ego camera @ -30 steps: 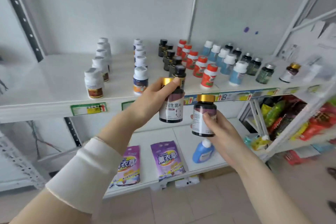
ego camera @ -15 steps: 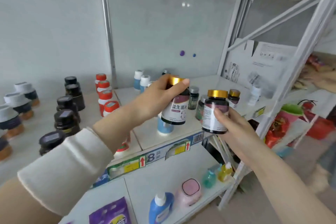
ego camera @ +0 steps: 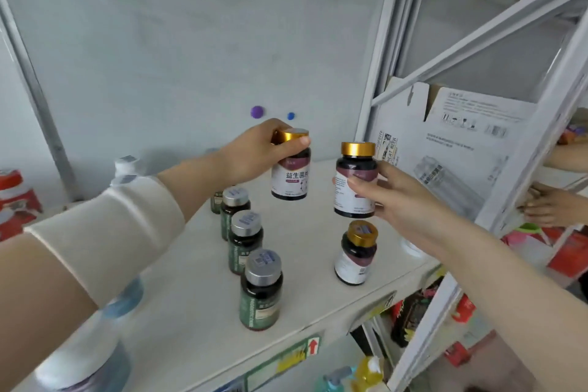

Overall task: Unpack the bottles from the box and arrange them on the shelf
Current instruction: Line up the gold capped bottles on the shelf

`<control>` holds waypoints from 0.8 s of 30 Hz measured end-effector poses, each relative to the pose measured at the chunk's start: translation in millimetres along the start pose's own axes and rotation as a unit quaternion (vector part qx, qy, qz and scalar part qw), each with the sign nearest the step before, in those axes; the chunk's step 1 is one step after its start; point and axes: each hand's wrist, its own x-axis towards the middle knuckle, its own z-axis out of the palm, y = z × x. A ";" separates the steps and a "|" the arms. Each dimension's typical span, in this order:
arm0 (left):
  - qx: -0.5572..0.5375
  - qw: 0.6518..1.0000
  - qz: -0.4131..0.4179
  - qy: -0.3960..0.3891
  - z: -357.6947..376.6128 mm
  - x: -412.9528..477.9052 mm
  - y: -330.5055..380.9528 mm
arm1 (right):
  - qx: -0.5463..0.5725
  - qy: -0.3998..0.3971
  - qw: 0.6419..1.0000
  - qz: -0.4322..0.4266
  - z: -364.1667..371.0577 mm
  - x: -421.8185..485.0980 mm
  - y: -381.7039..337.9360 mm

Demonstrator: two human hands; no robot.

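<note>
**Two gold-cap bottles held above the shelf**

Hidden bits first: your left hand [ego camera: 254, 153] covers part of the cap and neck of the left bottle [ego camera: 291, 177]; its label faces you. Your right hand [ego camera: 404, 207] hides the right side of the right bottle [ego camera: 355, 181]. That bottle's base overlaps the gold-cap bottle [ego camera: 356, 254] standing on the shelf [ego camera: 318, 305], so can't tell if they touch. The silver-cap bottles [ego camera: 261, 291] run back in a row under your left forearm; the rearmost is mostly hidden.

Left fingers wrap the cap from above; right fingers and thumb clamp the body. Both held bottles are near upright, long axis vertical, caps up, apart from each other.

Bare shelf lies btwn the silver-cap row and the gold-cap bottle, and back twd the wall. The front silver-cap bottle is near the shelf's front edge. Past the post [ego camera: 370, 99] sits the box [ego camera: 445, 149], flaps up, contents not visible.
</note>
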 end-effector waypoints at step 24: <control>0.172 0.968 -0.184 0.020 29.6 190.5 -106.9 | -0.199 -0.162 0.967 0.009 -0.7 241.0 79.0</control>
